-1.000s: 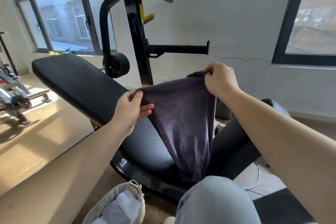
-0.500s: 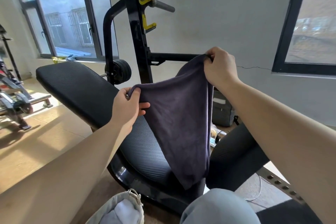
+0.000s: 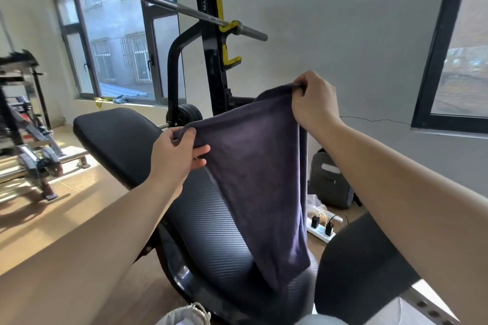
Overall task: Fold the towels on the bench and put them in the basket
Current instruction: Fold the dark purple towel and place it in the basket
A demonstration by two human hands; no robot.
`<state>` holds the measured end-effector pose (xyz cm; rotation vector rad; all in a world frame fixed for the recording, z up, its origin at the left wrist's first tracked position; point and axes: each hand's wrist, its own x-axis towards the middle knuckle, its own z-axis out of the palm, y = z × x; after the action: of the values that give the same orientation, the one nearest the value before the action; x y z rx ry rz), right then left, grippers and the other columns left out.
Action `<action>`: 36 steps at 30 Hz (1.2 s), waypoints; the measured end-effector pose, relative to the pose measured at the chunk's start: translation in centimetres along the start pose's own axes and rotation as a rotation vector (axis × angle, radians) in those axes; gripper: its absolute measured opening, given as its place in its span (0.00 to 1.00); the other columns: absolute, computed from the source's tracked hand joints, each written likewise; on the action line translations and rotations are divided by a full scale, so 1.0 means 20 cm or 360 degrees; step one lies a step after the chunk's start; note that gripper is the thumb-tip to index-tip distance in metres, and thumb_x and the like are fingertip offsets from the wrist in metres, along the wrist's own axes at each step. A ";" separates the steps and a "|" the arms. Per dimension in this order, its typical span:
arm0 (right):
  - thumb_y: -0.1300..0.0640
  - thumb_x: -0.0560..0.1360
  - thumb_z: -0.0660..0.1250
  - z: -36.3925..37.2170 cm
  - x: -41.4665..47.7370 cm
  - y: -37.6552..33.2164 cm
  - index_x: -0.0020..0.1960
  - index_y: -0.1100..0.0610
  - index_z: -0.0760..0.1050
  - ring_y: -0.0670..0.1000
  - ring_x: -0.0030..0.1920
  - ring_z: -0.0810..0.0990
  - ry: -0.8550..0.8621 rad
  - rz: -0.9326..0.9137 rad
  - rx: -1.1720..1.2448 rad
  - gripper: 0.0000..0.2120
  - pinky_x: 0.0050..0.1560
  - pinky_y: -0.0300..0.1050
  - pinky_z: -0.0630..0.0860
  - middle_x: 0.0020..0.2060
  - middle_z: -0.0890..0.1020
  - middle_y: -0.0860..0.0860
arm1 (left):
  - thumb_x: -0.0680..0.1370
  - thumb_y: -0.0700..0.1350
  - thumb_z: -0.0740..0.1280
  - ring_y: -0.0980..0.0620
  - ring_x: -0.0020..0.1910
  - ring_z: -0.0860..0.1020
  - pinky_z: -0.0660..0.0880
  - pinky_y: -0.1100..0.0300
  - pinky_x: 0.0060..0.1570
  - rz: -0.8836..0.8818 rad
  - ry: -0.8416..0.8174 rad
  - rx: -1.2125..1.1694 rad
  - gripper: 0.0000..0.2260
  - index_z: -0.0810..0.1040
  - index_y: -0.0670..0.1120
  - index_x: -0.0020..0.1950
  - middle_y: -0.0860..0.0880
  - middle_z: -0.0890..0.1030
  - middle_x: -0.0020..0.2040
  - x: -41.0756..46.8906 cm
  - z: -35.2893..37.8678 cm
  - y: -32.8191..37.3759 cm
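A dark purple towel (image 3: 258,182) hangs in the air above the black padded bench (image 3: 126,145). My left hand (image 3: 174,155) pinches its lower left corner, and my right hand (image 3: 314,103) grips the upper right corner, held higher. The towel's bottom end droops to just above the bench seat. Only the rim and rope handle of the light fabric basket (image 3: 184,315) show at the bottom edge of the view, on the floor in front of the bench.
A black and yellow rack (image 3: 211,34) carrying a steel barbell (image 3: 148,0) stands behind the bench. A grey backpack (image 3: 330,185) and a power strip (image 3: 320,231) lie on the floor to the right. Gym equipment (image 3: 23,134) stands at far left.
Both hands have lifted the towel higher, so its bottom end has risen off the bench seat. The view has tilted upward, leaving only the basket's rim visible.
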<state>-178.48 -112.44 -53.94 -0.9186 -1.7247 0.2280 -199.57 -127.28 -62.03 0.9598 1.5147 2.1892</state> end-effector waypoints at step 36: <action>0.58 0.83 0.59 0.67 0.24 -0.31 0.61 0.54 0.77 0.51 0.46 0.75 -0.0146 -0.0033 0.0242 0.11 0.36 0.37 0.66 0.48 0.78 0.48 | 0.84 0.51 0.63 0.55 0.34 0.85 0.80 0.60 0.32 0.0132 0.0405 0.0458 0.07 0.73 0.49 0.59 0.54 0.82 0.47 0.50 -0.44 -0.03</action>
<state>-193.60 -109.47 -51.73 -0.7893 -1.7735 0.3872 -212.86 -127.34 -61.06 0.8635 1.9836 2.2615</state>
